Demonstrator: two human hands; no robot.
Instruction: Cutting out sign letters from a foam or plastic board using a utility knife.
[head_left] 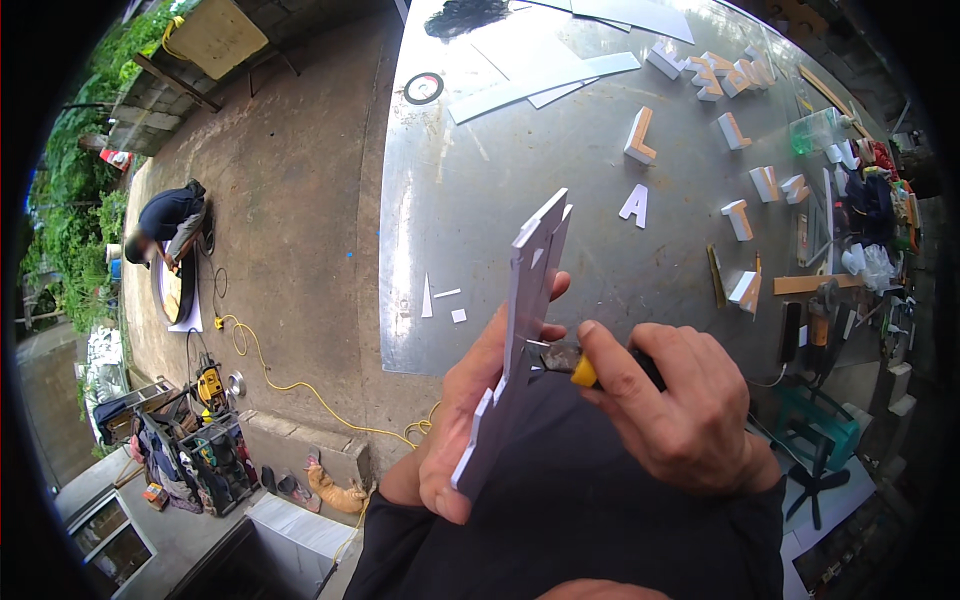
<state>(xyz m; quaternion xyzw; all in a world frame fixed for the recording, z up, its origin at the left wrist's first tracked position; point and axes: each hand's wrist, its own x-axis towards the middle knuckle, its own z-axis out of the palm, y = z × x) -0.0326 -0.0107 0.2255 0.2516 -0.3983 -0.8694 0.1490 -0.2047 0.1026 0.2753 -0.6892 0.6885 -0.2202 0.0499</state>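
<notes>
My left hand (466, 405) grips a thin white board (517, 320) with notched edges, held up on its side above the near edge of the metal table. My right hand (675, 405) is closed round a utility knife (586, 372), yellow and black. Its blade points left at the board's face; whether it has gone into the board I cannot tell. Beyond the hands lie a flat white letter A (634, 206) and a thick letter L (640, 137) with white sides and a tan face. Small white offcuts (427, 298) lie left of the board.
The metal table (560, 160) also carries white strips (545, 88), a round ringed disc (424, 88), and several block letters (738, 222). Tools and bags (870, 205) crowd its right side. A green stool (815, 415) stands near right. Leftward, a person (172, 220) bends over a round frame; a yellow cable (290, 385) crosses the floor.
</notes>
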